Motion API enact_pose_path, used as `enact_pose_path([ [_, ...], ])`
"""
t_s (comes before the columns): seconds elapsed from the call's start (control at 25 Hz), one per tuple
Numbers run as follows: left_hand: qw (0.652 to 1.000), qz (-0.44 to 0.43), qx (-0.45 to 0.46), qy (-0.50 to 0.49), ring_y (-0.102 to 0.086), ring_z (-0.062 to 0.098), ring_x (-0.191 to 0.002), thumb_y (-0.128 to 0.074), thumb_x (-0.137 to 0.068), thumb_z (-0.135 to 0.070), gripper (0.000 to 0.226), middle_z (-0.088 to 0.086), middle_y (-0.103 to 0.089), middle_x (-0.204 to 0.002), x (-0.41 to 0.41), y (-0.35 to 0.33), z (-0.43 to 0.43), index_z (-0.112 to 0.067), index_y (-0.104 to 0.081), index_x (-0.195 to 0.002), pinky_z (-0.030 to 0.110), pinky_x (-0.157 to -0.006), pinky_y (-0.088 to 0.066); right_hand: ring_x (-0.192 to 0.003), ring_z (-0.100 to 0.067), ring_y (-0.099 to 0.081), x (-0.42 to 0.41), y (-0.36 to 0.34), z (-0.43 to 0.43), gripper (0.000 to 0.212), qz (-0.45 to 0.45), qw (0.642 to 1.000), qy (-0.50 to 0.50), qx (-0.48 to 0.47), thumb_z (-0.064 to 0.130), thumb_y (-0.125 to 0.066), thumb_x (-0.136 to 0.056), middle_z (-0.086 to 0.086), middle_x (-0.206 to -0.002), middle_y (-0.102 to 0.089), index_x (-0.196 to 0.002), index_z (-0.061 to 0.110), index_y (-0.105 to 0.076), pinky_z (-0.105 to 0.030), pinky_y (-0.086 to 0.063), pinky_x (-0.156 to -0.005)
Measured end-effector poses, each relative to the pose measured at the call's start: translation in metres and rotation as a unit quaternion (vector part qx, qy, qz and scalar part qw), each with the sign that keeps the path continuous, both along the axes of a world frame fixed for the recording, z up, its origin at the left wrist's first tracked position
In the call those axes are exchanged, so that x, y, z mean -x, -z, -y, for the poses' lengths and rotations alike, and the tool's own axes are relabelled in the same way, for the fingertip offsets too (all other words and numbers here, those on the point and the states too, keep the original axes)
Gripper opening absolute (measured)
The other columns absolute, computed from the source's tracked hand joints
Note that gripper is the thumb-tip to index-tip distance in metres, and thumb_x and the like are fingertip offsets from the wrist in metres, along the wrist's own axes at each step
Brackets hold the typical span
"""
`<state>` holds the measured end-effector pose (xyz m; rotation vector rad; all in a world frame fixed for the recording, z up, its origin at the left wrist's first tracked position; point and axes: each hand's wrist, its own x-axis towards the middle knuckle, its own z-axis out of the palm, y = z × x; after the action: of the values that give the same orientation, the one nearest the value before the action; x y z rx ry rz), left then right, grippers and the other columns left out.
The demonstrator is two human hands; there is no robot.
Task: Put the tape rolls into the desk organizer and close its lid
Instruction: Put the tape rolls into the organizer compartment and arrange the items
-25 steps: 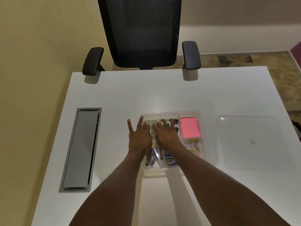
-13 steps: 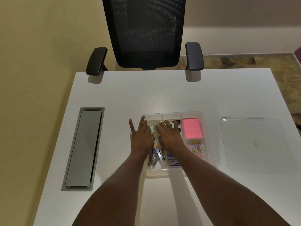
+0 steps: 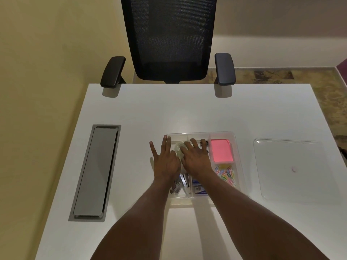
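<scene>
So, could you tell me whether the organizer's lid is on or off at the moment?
Off. The clear lid lies flat on the desk, right of the organizer, whose compartments are uncovered.

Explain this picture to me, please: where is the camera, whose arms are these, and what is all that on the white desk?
There is no machine here. The camera sits on a person's head and looks down, so the two bare arms are that person's own. The left hand and right hand lie spread, palms down, over a clear plastic desk organizer. Between them shows a clear roll of tape, already inside; whether either hand grips it cannot be told. The organizer also holds a pink pad of sticky notes and coloured paper clips. Its flat clear lid lies apart, to the right. A grey cable hatch is set into the white desk, and a black mesh chair stands beyond.
</scene>
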<state>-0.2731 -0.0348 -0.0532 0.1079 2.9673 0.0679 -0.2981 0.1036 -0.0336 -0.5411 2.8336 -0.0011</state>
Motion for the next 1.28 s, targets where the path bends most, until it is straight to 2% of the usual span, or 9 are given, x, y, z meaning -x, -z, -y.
enact_pose_path([
  [0.24, 1.0, 0.005, -0.021, -0.02, 0.01, 0.03, -0.163, -0.033, -0.105, -0.056, 0.052, 0.012, -0.006, -0.175, -0.003, -0.003, -0.008, -0.03, -0.057, -0.143, 0.079, -0.119, 0.005, -0.152, -0.031, -0.026, -0.003, 0.0, -0.003, 0.053, 0.016, 1.0, -0.011, 0.0, 0.048, -0.044, -0.102, -0.001, -0.161, -0.038, -0.149, 0.023, -0.043, -0.058, -0.009, -0.122],
  [0.36, 1.0, -0.001, -0.024, -0.014, -0.003, 0.032, -0.164, -0.041, -0.106, -0.043, 0.043, 0.015, -0.022, -0.172, -0.003, -0.011, -0.006, -0.02, -0.064, -0.135, 0.077, -0.121, 0.006, -0.144, -0.029, -0.04, -0.007, -0.004, -0.005, 0.043, -0.011, 1.0, -0.003, 0.02, 0.035, -0.043, -0.099, -0.004, -0.15, -0.052, -0.138, 0.02, -0.054, -0.056, -0.018, -0.118],
  [0.48, 1.0, -0.025, -0.015, 0.001, -0.035, 0.029, -0.154, -0.057, -0.098, -0.021, 0.024, 0.01, -0.054, -0.151, -0.005, -0.016, 0.004, -0.017, -0.066, -0.12, 0.066, -0.126, -0.013, -0.122, -0.026, -0.056, -0.009, -0.006, -0.004, 0.03, -0.037, 0.999, 0.016, 0.026, 0.016, -0.059, -0.085, -0.003, -0.123, -0.067, -0.114, 0.018, -0.063, -0.051, -0.031, -0.108],
  [0.56, 0.999, -0.022, -0.021, 0.01, -0.05, 0.025, -0.138, -0.066, -0.088, -0.014, 0.027, 0.003, -0.061, -0.133, -0.008, -0.019, 0.011, -0.019, -0.065, -0.114, 0.055, -0.119, -0.027, -0.112, -0.025, -0.058, -0.01, -0.006, -0.004, 0.027, -0.037, 0.999, 0.016, 0.022, 0.011, -0.066, -0.081, -0.001, -0.111, -0.069, -0.107, 0.019, -0.065, -0.048, -0.037, -0.102],
  [0.64, 0.999, -0.017, -0.031, 0.031, -0.054, 0.025, -0.129, -0.068, -0.084, -0.011, 0.024, 0.001, -0.065, -0.121, -0.009, -0.02, 0.016, -0.02, -0.067, -0.107, 0.051, -0.112, -0.029, -0.108, -0.026, -0.058, -0.01, -0.006, -0.002, 0.026, -0.031, 0.999, 0.005, 0.018, 0.01, -0.068, -0.081, 0.001, -0.105, -0.07, -0.105, 0.019, -0.067, -0.046, -0.038, -0.097],
  [0.76, 0.996, -0.046, -0.014, 0.075, -0.055, 0.025, -0.128, -0.059, -0.089, -0.019, 0.014, 0.0, -0.07, -0.107, -0.011, -0.017, 0.024, -0.02, -0.072, -0.093, 0.054, -0.11, -0.028, -0.107, -0.027, -0.056, -0.012, -0.004, 0.003, 0.017, -0.019, 1.0, -0.012, 0.011, 0.011, -0.063, -0.084, 0.0, -0.099, -0.07, -0.099, 0.018, -0.068, -0.046, -0.036, -0.095],
  [1.04, 0.993, -0.043, -0.026, 0.109, -0.042, 0.029, -0.153, -0.044, -0.101, -0.033, 0.038, 0.004, -0.075, -0.095, -0.015, -0.012, 0.026, -0.017, -0.073, -0.083, 0.071, -0.123, -0.014, -0.102, -0.032, -0.055, -0.016, -0.001, 0.005, 0.018, -0.006, 1.0, 0.012, 0.025, 0.021, -0.047, -0.091, -0.006, -0.093, -0.071, -0.093, 0.016, -0.064, -0.046, -0.033, -0.09],
  [1.2, 0.995, 0.0, -0.037, 0.091, -0.033, 0.025, -0.157, -0.031, -0.104, -0.037, 0.045, 0.0, -0.076, -0.107, -0.017, -0.01, 0.018, -0.019, -0.071, -0.096, 0.069, -0.126, 0.004, -0.105, -0.029, -0.053, -0.018, 0.0, 0.006, 0.02, 0.009, 1.0, 0.013, 0.026, 0.03, -0.05, -0.093, -0.004, -0.099, -0.07, -0.095, 0.018, -0.066, -0.045, -0.034, -0.091],
  [1.28, 0.996, 0.01, -0.034, 0.088, -0.03, 0.024, -0.159, -0.03, -0.105, -0.038, 0.046, 0.001, -0.073, -0.119, -0.021, -0.012, 0.018, -0.018, -0.071, -0.104, 0.069, -0.126, 0.005, -0.106, -0.029, -0.053, -0.019, 0.001, 0.007, 0.024, 0.008, 1.0, 0.009, 0.023, 0.037, -0.053, -0.093, -0.003, -0.101, -0.069, -0.097, 0.018, -0.066, -0.046, -0.035, -0.092],
])
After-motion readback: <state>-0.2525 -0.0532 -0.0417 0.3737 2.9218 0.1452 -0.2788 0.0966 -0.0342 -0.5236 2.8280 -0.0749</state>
